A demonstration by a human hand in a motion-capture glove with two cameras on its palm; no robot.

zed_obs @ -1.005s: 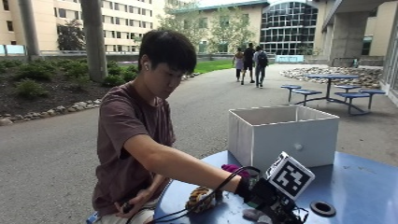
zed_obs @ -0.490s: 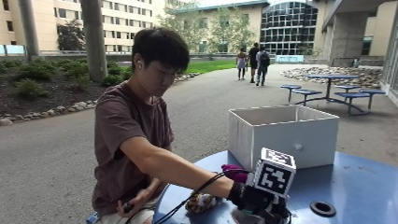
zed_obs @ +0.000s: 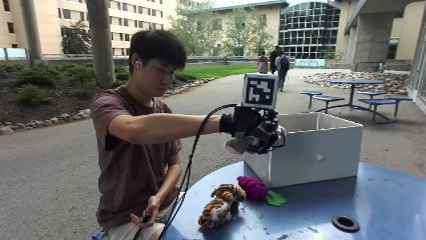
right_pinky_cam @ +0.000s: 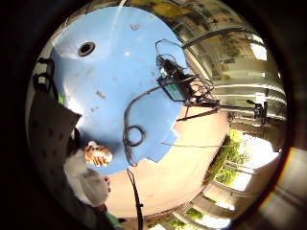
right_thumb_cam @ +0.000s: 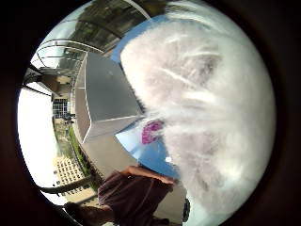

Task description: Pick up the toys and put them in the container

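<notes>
In the outside view my gloved right hand [zed_obs: 255, 131] is raised at the near left corner of the white box container [zed_obs: 313, 152], gripping a grey-white plush toy [zed_obs: 237, 145]. That fluffy toy [right_thumb_cam: 202, 108] fills much of the thumb side palm view, with the box [right_thumb_cam: 101, 99] beside it. A striped tiger toy [zed_obs: 219, 205] and a magenta toy with a green leaf [zed_obs: 254, 188] lie on the blue round table [zed_obs: 373, 200] in front of the box. The little finger side view looks down on the table [right_pinky_cam: 120, 72] and the tiger toy [right_pinky_cam: 98, 155].
The table has a black-rimmed hole [zed_obs: 345, 222] near its front. A camera on a tripod [right_pinky_cam: 177, 86] stands beside the table, and a black cable [right_pinky_cam: 132, 136] lies coiled on its top. The bare left hand [zed_obs: 148, 216] stays low by the lap.
The right hand has lifted from the tabletop, where it was among the toys, up to the box's corner with the plush toy in it. The outside camera's picture has shifted.
</notes>
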